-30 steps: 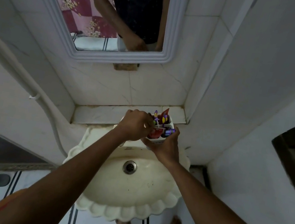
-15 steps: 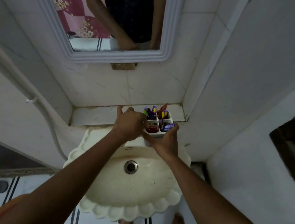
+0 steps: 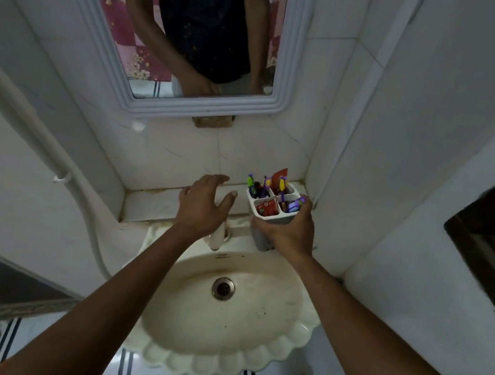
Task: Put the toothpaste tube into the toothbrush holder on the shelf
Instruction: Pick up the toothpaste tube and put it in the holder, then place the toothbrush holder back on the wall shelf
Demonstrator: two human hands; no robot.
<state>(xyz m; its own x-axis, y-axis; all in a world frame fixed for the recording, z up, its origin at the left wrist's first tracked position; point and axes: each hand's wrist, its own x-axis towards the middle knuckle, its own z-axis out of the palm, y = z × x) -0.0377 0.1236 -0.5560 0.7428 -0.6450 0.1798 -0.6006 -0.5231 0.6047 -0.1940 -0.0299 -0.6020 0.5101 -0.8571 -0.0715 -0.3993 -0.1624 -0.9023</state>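
Note:
A white four-compartment toothbrush holder is gripped from the side by my right hand, near the right end of the tiled shelf. A red toothpaste tube sits in its front-left compartment. Another red tube stands up at the back among purple and yellow toothbrushes. My left hand hovers with fingers spread over the shelf, left of the holder, holding nothing.
Below the shelf is a cream scalloped washbasin with a drain and a tap. A white-framed mirror hangs above. The wall corner closes the shelf's right end. A white pipe runs along the left wall.
My left hand has let go of the holder, moved left and opened its fingers. My right hand keeps hold of the holder, which now sits further right.

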